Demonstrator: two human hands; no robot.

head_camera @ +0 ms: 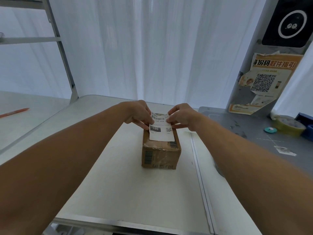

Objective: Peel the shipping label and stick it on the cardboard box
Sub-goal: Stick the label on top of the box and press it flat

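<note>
Backdrop: white pleated curtain across the whole far side, lit from behind.

Surface: white rectangular tabletop with a metal edge along the near side; a second white surface adjoins on the left, a grey scuffed work mat on the right.

Frame: grey metal shelving upright with crossbars, far left, standing at the tabletop's back corner.

Post: grey panel at right, carrying a black device with a white ring and, below it, a torn orange-and-white poster with a QR code.

Task item: brown rectangular cardboard box, taped and barcoded, lying flat at the tabletop's centre, nothing crowding it.

Task item: white printed shipping label with barcode, black "150" block and small QR code. Its near part lies on the box top; its far end is raised.

Left hand: fingers closed in a pinch on the label's far left edge.

Right hand: fingers closed in a pinch on the label's far right edge. Both forearms are bare and flank the box.

Sundries, right: yellowish roll of tape; small teal round disc beside it; dark blue object at the frame edge, kind unclear.

Sundry, left: orange pen, well apart from the box.
</note>
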